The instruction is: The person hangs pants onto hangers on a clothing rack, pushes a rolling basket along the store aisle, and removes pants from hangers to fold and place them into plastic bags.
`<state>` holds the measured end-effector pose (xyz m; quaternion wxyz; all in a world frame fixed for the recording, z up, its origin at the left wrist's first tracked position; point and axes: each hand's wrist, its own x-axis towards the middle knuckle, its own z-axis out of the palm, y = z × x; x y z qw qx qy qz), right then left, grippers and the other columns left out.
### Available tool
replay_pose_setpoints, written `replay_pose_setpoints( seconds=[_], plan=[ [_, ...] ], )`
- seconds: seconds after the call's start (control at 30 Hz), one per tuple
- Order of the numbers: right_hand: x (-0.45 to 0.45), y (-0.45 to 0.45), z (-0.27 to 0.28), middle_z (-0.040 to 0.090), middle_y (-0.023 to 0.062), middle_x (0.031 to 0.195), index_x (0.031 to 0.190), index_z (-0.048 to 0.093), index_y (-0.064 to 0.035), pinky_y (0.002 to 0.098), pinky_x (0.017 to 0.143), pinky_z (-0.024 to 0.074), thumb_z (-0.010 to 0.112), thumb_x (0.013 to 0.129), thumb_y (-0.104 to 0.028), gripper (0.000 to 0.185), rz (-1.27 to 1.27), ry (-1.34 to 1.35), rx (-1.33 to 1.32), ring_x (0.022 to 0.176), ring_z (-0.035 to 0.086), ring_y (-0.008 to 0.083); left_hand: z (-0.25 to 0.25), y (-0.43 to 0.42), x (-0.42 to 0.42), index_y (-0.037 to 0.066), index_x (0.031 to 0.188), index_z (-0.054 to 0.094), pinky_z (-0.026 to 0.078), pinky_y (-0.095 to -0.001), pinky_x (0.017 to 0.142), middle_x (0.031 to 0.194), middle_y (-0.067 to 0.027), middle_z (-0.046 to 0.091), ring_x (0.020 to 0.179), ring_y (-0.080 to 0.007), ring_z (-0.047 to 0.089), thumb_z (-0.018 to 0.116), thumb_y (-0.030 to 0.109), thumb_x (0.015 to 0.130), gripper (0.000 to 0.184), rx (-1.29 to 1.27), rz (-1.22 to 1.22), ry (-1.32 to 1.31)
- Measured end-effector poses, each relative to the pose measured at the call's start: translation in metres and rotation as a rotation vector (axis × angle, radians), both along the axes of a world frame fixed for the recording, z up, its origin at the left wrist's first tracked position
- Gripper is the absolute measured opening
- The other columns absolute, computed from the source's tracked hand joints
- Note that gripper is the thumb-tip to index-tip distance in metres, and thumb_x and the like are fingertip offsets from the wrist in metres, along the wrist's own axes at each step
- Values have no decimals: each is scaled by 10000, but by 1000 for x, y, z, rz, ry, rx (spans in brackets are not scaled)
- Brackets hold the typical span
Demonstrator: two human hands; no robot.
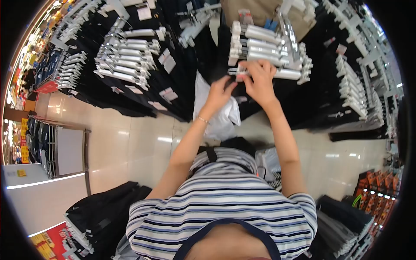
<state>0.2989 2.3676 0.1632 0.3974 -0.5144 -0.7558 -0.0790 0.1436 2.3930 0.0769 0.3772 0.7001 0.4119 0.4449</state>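
Note:
My right hand [260, 80] is closed on the left end of a white clip hanger [288, 74], its thumb and fingers pinching the clip beside a small red-and-white tag. Close to that clip, my left hand [219, 94] has its thumb and fingertips drawn together at the edge of a dark garment [255, 107], seemingly pinching the cloth; the exact grip is hard to see against the black. A white plastic bag [223, 119] hangs just below my left hand. More white clip hangers [262, 44] sit in a row on the metal rail beyond my right hand.
Black trousers on hangers [130, 58] hang at the left, with paper tags. Another row of hangers [351, 89] is at the right. Folded dark clothes [104, 212] lie behind me at the left. Pale floor tiles [125, 147] show between the racks.

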Motion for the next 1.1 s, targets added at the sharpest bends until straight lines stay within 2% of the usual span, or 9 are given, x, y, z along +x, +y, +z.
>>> replay_pose_setpoints(
  seconds=[0.23,0.3,0.33,0.43,0.6,0.73,0.87,1.0,1.1],
  plan=[
    [2,-7,-5,617,-53,960,1022,621,-147,378,864,253,689,732,-232,310,-27,-9,-27,933,447,205,29,-8,-22,-33,1007,601,432,-274,553,750,-147,616,577,-143,543,676,152,805,284,-227,-113,200],
    [3,-7,-8,613,-51,942,1016,614,-145,399,874,249,678,745,-270,305,-40,-19,-30,945,444,205,16,-9,-34,-13,1026,598,390,-174,533,789,-19,639,603,-24,495,652,126,838,240,10,-81,59],
    [3,-8,-8,614,-56,968,1035,613,-152,400,880,252,676,748,-269,316,-55,-33,-54,951,443,205,21,-13,-44,-6,1029,602,386,-157,548,833,-13,652,633,-20,514,614,106,865,199,-131,-65,-9],
    [2,-11,-13,616,-58,995,1060,611,-156,403,873,256,674,752,-267,333,-89,-36,-44,953,442,206,26,-30,-83,-5,993,622,460,-194,653,807,-59,641,724,-75,599,578,85,882,149,-277,80,-115],
    [-11,-15,-35,553,-18,1216,1166,580,-135,440,1012,213,652,780,-175,394,-209,-91,12,1058,413,235,2,-75,-155,-2,984,621,443,-203,585,714,-40,624,674,-66,590,572,83,887,138,-276,203,24],
    [-24,-16,-64,400,126,1377,1272,459,-29,493,1060,153,587,812,-96,482,-253,10,17,1274,260,353,-18,-112,-195,7,971,622,423,-214,531,656,-55,609,604,-76,583,575,84,881,128,-351,332,163],
    [-44,-14,-102,166,293,1439,1379,240,18,532,1068,152,560,826,-78,646,-222,75,119,1325,156,472,-38,-142,-239,11,953,620,438,-240,530,655,-100,614,578,-121,605,573,107,881,130,-379,467,326],
    [-93,-34,-151,108,292,1457,1395,218,18,538,1070,150,561,823,-90,676,-300,123,-194,1329,146,474,-53,-167,-283,15,944,615,448,-262,526,646,-113,622,567,-162,618,570,132,885,138,-418,548,484],
    [-122,-55,-214,145,258,1465,1378,272,-10,534,1065,168,564,821,-109,637,-197,-73,-456,1337,128,458,-69,-186,-312,41,928,616,456,-288,524,632,-118,619,567,-202,627,563,154,886,132,-436,599,577]
  ],
)
